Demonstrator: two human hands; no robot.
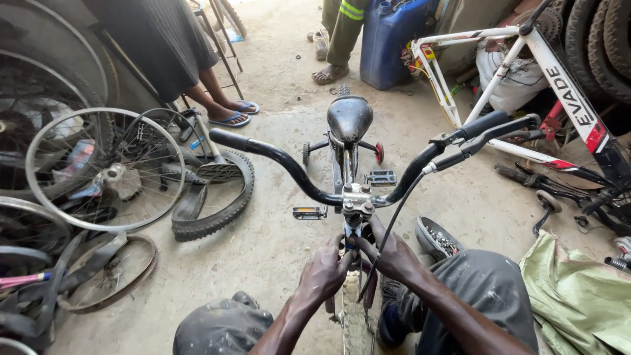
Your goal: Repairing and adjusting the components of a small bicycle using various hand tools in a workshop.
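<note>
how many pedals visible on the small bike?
2: one pedal with amber reflector left of the stem, one black pedal right of it behind the handlebar. Both hands, left hand and right hand, grip below.

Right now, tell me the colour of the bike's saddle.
Black, slightly dusty saddle; the head view shows it best.

Wearer's body: bare arms, dark work trousers.

Both forearms bare to the frame edge, no sleeves, no gloves, no watch or rings visible. Left hand point(323, 269) and right hand point(393, 255) look grimy, fingers point(342, 253) smudged dark. Trousers point(486, 289) are grey-black, dusty, with pale scuff marks and creases over both knees; left knee point(220, 329) shows lighter speckled stains. One dark shoe point(393, 315) with a bluish patch shows between the legs; its details too shadowed to tell.
</note>
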